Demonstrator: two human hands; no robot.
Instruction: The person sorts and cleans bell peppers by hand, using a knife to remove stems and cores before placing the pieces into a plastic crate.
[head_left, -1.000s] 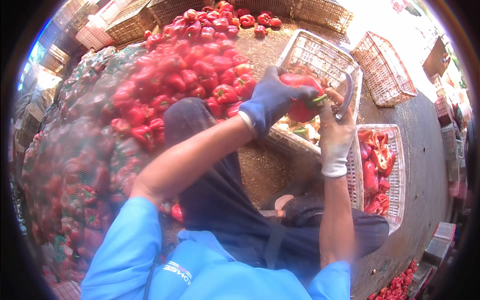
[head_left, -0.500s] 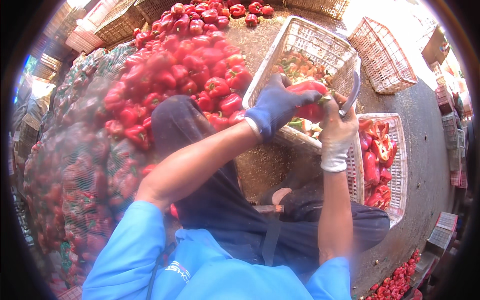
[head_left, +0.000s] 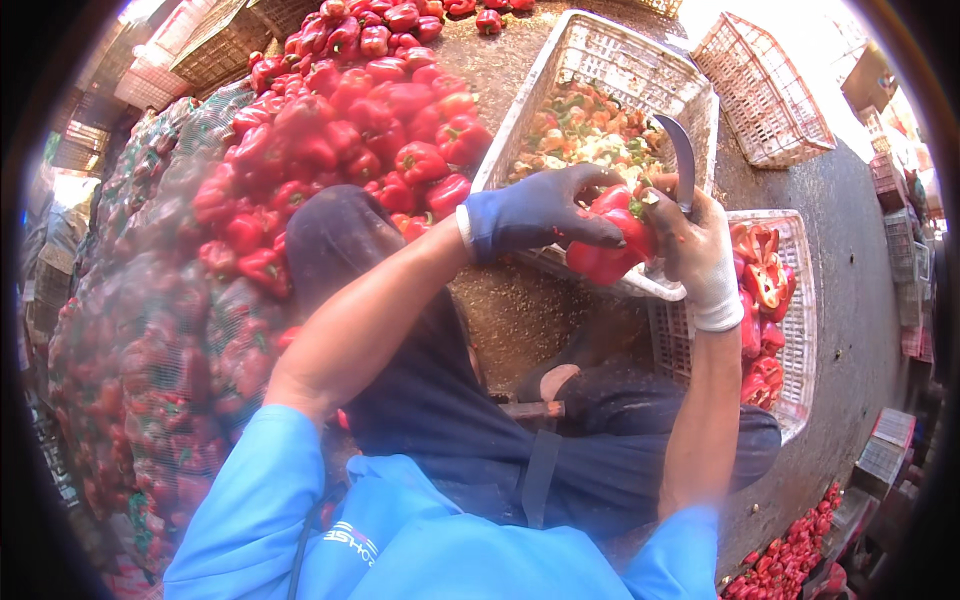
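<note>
In a dark blue glove, my left hand (head_left: 535, 212) curls its fingers around a red bell pepper (head_left: 608, 250), whose green stem end points toward the right. My right hand (head_left: 704, 252), in a whitish, stained glove, grips a knife (head_left: 682, 158) with a curved blade that sticks up past the fingers. Its thumb and fingertips are at the pepper's stem; the knife's handle is hidden in the palm. Just beyond both hands, a white plastic crate (head_left: 528, 110) contains pale and greenish pepper scraps (head_left: 590, 128). Cut red peppers (head_left: 768, 285) lie in another white crate (head_left: 800, 340) at the right.
A heap of whole red peppers (head_left: 345, 125) spreads to the left of the crates. Mesh sacks (head_left: 170, 330) full of peppers line the left side. An upright-tilted crate (head_left: 765, 90) stands at the far right, and more peppers (head_left: 790, 550) lie at the lower right.
Both hands have come nearer, bringing the pepper from above the scraps crate to its near edge. The pepper has turned, and the knife blade now points more upward.
</note>
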